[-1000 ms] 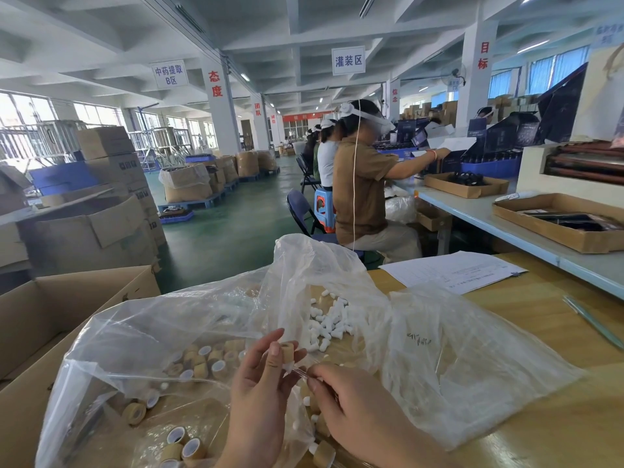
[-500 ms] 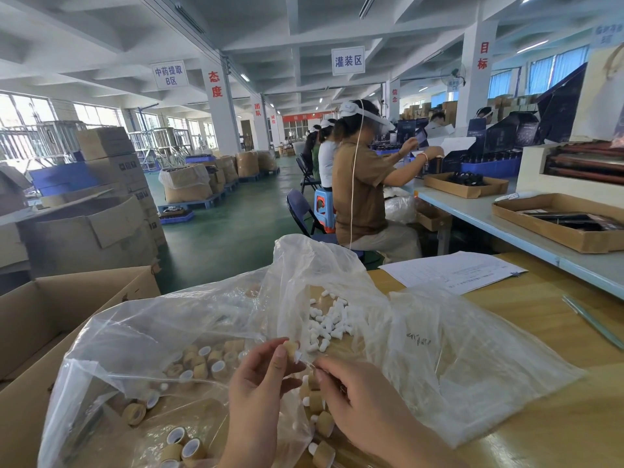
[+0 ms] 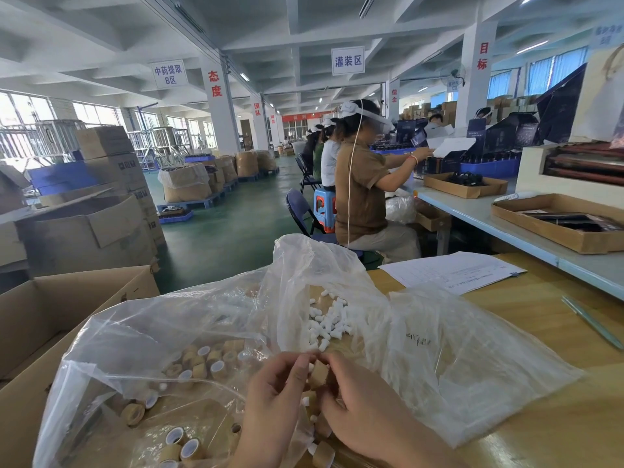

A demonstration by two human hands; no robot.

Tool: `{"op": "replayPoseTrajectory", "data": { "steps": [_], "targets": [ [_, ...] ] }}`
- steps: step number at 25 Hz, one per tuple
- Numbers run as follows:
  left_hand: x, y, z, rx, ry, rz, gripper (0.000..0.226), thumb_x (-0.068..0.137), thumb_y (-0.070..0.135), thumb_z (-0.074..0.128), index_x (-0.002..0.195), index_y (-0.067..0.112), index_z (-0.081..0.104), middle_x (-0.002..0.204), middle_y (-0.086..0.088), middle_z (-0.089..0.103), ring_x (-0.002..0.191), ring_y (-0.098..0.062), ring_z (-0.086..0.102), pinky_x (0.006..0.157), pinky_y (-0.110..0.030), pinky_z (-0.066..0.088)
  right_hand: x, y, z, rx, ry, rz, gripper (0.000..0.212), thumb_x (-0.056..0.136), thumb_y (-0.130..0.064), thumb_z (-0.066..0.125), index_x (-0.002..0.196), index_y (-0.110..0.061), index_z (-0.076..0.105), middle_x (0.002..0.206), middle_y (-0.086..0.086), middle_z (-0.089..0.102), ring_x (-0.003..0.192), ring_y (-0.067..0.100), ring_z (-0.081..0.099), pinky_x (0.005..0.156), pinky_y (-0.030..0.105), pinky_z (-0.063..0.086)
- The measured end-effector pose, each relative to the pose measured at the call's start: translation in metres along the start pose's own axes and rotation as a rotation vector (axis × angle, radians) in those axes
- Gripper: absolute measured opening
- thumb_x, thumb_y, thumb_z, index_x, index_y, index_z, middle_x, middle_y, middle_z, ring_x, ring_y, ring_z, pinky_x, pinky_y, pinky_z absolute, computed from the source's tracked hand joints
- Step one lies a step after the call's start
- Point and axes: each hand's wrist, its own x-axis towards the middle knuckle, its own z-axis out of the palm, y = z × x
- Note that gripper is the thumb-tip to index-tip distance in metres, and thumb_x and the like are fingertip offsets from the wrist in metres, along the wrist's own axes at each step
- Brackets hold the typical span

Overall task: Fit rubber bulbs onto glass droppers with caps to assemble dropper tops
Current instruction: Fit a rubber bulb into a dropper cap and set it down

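Head view: the two hands meet low in the middle, their fingertips together over the mouths of two clear bags. The left hand [image 3: 277, 400] curls its thumb and fingers onto a tan cap [image 3: 318, 374]. The right hand [image 3: 364, 410] pinches the same cap from the other side, so the cap is clamped between both sets of fingertips. A small white sliver shows against the cap at the left fingertips; I cannot tell whether it is a bulb. The fingers hide the rest of the piece.

Just beyond the fingertips a heap of white bulbs [image 3: 326, 324] lies inside the right bag [image 3: 456, 349]. That bag spreads away to the right of the right hand, across the yellow table [image 3: 557, 417]. To the left of the left hand, the left bag [image 3: 135, 349] holds a scatter of caps [image 3: 206, 363], several turned so that their white linings show. More loose caps [image 3: 322, 454] lie under and between the wrists, close to the body.

Further left, past the left bag and touching it, stands an open box [image 3: 50, 315]. Well beyond the right hand a paper [image 3: 449, 271] lies flat on the table, and a pen [image 3: 591, 322] lies apart from it towards the right edge. Far past the bags a person [image 3: 364, 197] sits on a chair at a long bench, both arms reaching forward.
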Motion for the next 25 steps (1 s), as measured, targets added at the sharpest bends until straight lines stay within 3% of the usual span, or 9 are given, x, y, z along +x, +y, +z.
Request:
{"op": "replayPoseTrajectory", "data": {
  "steps": [4,6,9,13,16,22,25],
  "targets": [
    [-0.001,0.002,-0.002,0.141,0.037,0.057,0.017,0.087,0.017,0.063,0.071,0.014,0.067,0.059,0.004,0.061,0.053,-0.007,0.054,0.051,-0.016,0.043,-0.001,-0.004,-0.005,-0.063,0.035,-0.058,0.044,0.083,-0.064,0.034,0.122,-0.042,0.039,0.071,-0.022,0.047,0.067,0.002,0.050,0.057,0.020,0.039],
    [-0.002,0.003,-0.004,0.191,0.035,0.088,0.033,0.080,0.035,0.065,0.065,0.008,0.056,0.050,0.007,0.046,0.048,-0.003,0.041,0.046,-0.014,0.034,-0.001,-0.005,-0.007,-0.078,0.058,-0.094,0.041,0.083,-0.065,0.032,0.116,-0.043,0.040,0.074,-0.026,0.047,0.068,0.000,0.048,0.056,0.018,0.038],
    [-0.004,0.007,-0.002,0.179,-0.075,0.068,0.048,0.075,0.049,0.057,0.064,0.002,0.053,0.049,0.008,0.040,0.047,-0.005,0.039,0.047,-0.017,0.032,-0.001,-0.008,-0.010,-0.076,0.038,-0.127,0.030,0.085,-0.058,0.036,0.110,-0.043,0.041,0.081,-0.035,0.046,0.069,-0.005,0.047,0.056,0.013,0.036],
    [-0.003,0.008,-0.001,-0.044,-0.129,-0.076,0.051,0.090,0.037,0.060,0.066,-0.007,0.053,0.043,0.003,0.038,0.037,-0.008,0.033,0.038,-0.016,0.027,-0.003,-0.009,-0.010,-0.071,0.002,-0.154,0.029,0.089,-0.059,0.038,0.113,-0.044,0.037,0.079,-0.030,0.046,0.069,-0.008,0.045,0.058,0.012,0.032],
    [-0.003,0.010,-0.002,-0.114,-0.173,-0.151,0.043,0.096,0.017,0.051,0.053,0.012,0.058,0.042,-0.001,0.034,0.034,-0.010,0.027,0.036,-0.014,0.021,-0.002,-0.007,-0.013,-0.035,0.009,-0.164,0.031,0.090,-0.056,0.039,0.116,-0.041,0.043,0.078,-0.018,0.050,0.070,0.001,0.048,0.059,0.017,0.037],
    [-0.003,0.016,-0.002,-0.222,-0.271,-0.263,0.038,0.087,0.024,0.050,0.050,0.013,0.048,0.040,0.001,0.027,0.031,-0.008,0.023,0.037,-0.011,0.020,-0.003,-0.006,-0.015,0.137,-0.029,-0.137,0.023,0.091,-0.045,0.041,0.100,-0.027,0.053,0.067,-0.002,0.055,0.059,0.015,0.051,0.057,0.035,0.043],
    [-0.003,0.017,-0.003,-0.264,-0.321,-0.285,0.037,0.084,0.027,0.050,0.049,0.014,0.047,0.040,0.002,0.028,0.030,-0.007,0.023,0.036,-0.010,0.022,-0.004,-0.006,-0.012,0.155,-0.039,-0.125,0.023,0.093,-0.044,0.036,0.103,-0.029,0.050,0.061,-0.012,0.050,0.055,0.008,0.047,0.053,0.023,0.036]
  ]
}}
